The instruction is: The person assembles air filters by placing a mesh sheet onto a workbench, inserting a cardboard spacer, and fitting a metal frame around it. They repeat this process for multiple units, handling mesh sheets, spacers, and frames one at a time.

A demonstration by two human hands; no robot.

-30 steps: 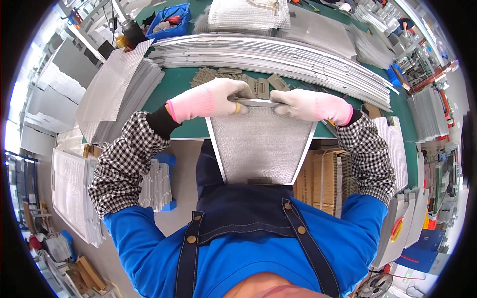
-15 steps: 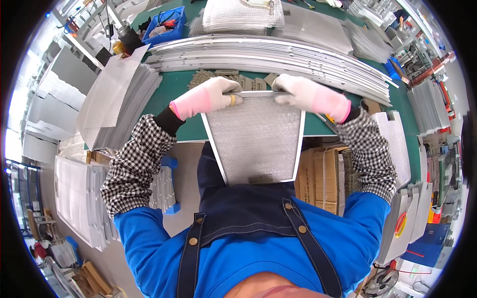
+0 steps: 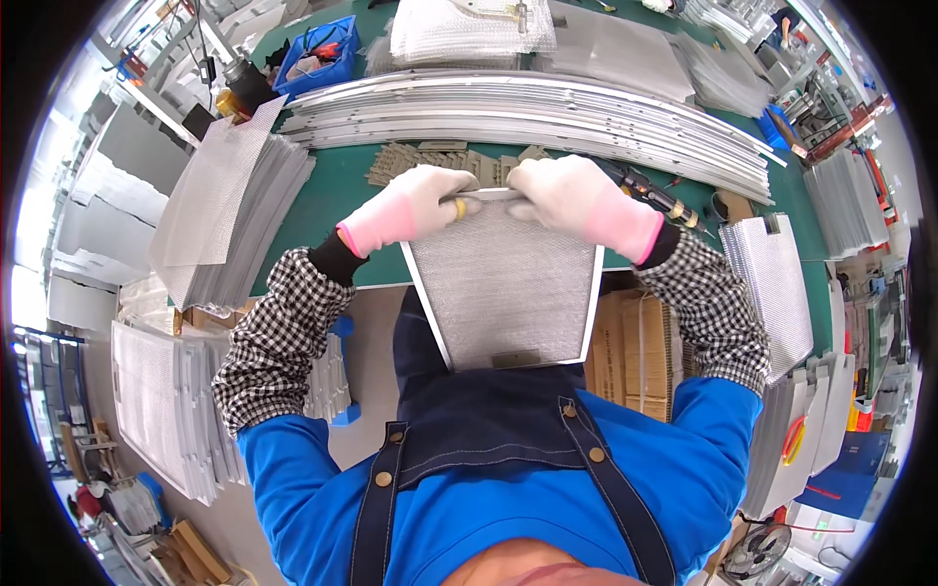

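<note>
A framed metal mesh panel (image 3: pixel 503 283) with a thin white rim leans between the bench edge and my lap, its far edge raised. Closed on the left part of that far edge is my left hand (image 3: pixel 427 200), in a white glove with a pink cuff. My right hand (image 3: pixel 567 200), gloved alike, pinches the same edge near its middle, close to the left one. A small dark tab (image 3: pixel 515 358) shows at the panel's near edge. Just beyond my hands lie several small beige-grey pieces (image 3: pixel 430 156), partly hidden.
Long silvery frame strips (image 3: pixel 528 105) lie across the green bench (image 3: pixel 337 186). Mesh sheets are stacked at left (image 3: pixel 230 210) and right (image 3: pixel 767 288). A power screwdriver (image 3: pixel 660 198) rests right of my right hand. A blue bin (image 3: pixel 318 54) stands far left; cardboard (image 3: pixel 630 342) sits below.
My right hand has slid left along the panel's far edge, from the right corner toward the middle. The screwdriver has come into sight. The panel has shifted slightly toward me.
</note>
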